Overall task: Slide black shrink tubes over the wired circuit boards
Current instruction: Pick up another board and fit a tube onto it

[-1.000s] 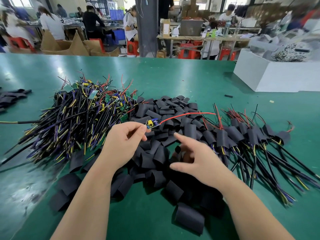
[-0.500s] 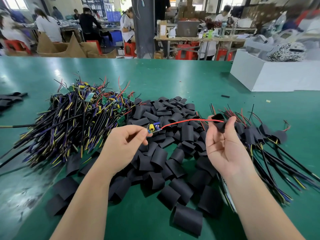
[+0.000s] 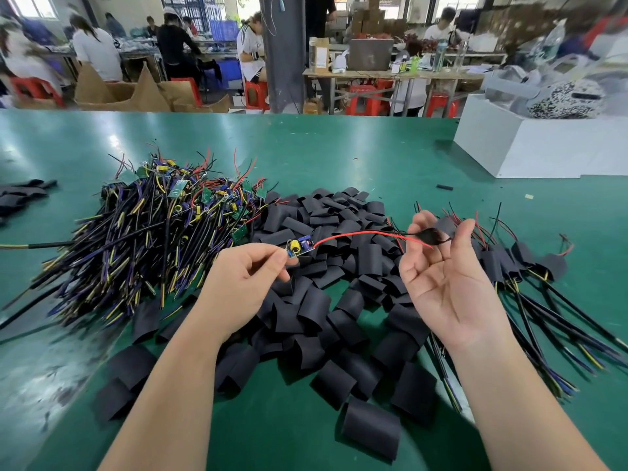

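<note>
— Where is the circuit board?
— Above the heap of loose tubes, pinched between the thumb and forefinger of the left hand.
— And the right hand?
— Palm up over the heap's right edge, mostly spread. Its thumb and fingertips pinch one shrink tube, and the board's red wire reaches it.

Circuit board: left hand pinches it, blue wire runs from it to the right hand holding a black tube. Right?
No. The head view shows the wire is red, not blue. The rest holds: the left hand pinches the circuit board, and the wire runs to the right hand, which holds a black tube.
</note>
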The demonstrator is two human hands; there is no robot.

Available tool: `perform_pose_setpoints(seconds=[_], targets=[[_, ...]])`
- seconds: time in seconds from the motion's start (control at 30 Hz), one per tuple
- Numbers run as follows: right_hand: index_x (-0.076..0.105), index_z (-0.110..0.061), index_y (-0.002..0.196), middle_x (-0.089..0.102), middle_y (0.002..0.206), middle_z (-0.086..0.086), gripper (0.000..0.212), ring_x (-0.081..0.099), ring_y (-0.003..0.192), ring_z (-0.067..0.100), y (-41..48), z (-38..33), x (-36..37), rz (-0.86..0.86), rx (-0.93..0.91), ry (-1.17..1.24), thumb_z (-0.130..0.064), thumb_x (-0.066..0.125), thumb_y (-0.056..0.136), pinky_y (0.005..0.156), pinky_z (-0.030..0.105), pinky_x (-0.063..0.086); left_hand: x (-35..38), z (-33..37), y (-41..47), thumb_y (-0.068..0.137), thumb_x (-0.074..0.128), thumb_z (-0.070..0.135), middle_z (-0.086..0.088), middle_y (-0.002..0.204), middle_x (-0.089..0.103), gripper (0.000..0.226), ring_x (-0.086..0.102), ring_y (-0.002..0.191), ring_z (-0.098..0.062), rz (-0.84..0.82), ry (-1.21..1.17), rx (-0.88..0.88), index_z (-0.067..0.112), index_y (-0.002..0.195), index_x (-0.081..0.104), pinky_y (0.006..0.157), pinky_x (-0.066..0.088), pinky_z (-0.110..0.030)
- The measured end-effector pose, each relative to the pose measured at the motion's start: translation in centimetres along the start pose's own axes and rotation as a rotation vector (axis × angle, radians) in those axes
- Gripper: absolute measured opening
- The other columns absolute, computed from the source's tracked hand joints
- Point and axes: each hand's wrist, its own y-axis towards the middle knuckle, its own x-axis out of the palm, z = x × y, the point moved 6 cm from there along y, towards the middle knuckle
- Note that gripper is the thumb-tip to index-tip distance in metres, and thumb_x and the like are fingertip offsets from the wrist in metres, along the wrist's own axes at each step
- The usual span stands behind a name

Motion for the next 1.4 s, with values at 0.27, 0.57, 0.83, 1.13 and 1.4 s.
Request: perform_pose_setpoints(seconds=[0.27,0.57,0.83,1.13,1.4], targets=[[0.054,-0.009,0.123,0.071,0.104,0.0,0.05,0.062,0.076,0.006,0.1,-0.8,0.2,-0.053,0.025,-0.062,-0.044,0.048,0.087,0.061,0.016,0.049,0.4,-0.9,-0.1,0.098,0.052,0.025,0.005,0.046,0.04,0.03,0.023,0.04,-0.012,-0.136,-0.096,-0.06,0.017,0.075,0.07,0.044,0.018,-0.019],[0.056,-0.009,0.118,0.071,0.102,0.001,0.048,0.066,0.086,0.008,-0.2,-0.7,0.6,-0.047,-0.001,-0.064,-0.044,0.049,0.086,0.064,0.014,0.051,0.7,-0.4,-0.1,0.099,0.049,0.009,0.021,0.043,0.052,0.031,0.043,0.037,0.008,-0.104,-0.047,-0.028,0.0,0.073,0.064,0.043,0.028,-0.001],[0.055,-0.013,0.122,0.072,0.108,-0.001,0.049,0.067,0.085,0.007,-0.3,-0.3,0.6,0.008,-0.023,-0.061,-0.041,0.053,0.081,0.061,0.014,0.049,0.8,-0.5,-0.2,0.098,0.051,0.015,0.018,0.046,0.055,0.032,0.031,0.036,0.0,-0.092,-0.032,-0.085,0.001,0.073,0.066,0.041,0.026,-0.01],[0.058,-0.014,0.096,0.067,0.097,0.012,0.027,0.065,0.101,0.02,-0.6,1.7,0.5,0.022,-0.108,-0.337,-0.011,0.064,0.07,0.067,0.018,0.051,3.0,1.6,-0.9,0.095,0.057,0.021,0.005,0.08,0.073,0.039,0.056,0.057,-0.032,-0.153,0.054,-0.022,0.044,0.066,0.069,0.055,0.046,-0.044],[0.074,-0.024,0.077,0.074,0.099,0.012,0.016,0.069,0.093,0.016,-1.0,2.8,1.0,-0.107,-0.057,-0.513,-0.012,0.068,0.068,0.069,0.021,0.053,3.3,1.5,-1.3,0.087,0.058,0.035,0.009,0.046,0.049,0.02,0.028,0.04,-0.009,-0.187,-0.137,-0.006,0.028,0.073,0.071,0.042,0.023,-0.018]])
